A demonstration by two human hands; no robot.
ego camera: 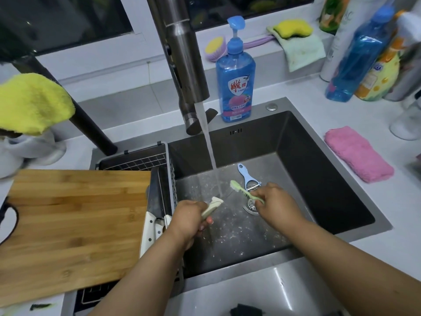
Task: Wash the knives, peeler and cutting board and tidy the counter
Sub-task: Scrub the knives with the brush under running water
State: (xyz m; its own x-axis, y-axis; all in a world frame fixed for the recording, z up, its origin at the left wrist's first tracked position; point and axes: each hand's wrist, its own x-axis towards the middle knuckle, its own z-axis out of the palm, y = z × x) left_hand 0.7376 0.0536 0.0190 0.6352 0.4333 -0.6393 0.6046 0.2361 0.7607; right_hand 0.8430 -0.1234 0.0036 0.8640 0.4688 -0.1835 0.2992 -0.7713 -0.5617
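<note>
My left hand (190,218) grips a knife by its cream handle (213,207) over the dark sink (330,185); its blade points down toward me and is hard to see. My right hand (276,202) holds a green brush (242,191) by its handle, bristles up near the stream of water. A blue peeler (247,177) lies on the sink floor just behind the brush. Two white-handled knives (151,221) rest in the wire rack (134,159) at the sink's left. The bamboo cutting board (73,224) lies over that rack and the counter.
The faucet (182,55) runs water into the sink beside the drain strainer (250,205). A blue dish soap bottle (235,80) stands behind the sink. A pink cloth (357,153) lies on the right counter, a yellow cloth (32,103) hangs at left, and bottles crowd the back right.
</note>
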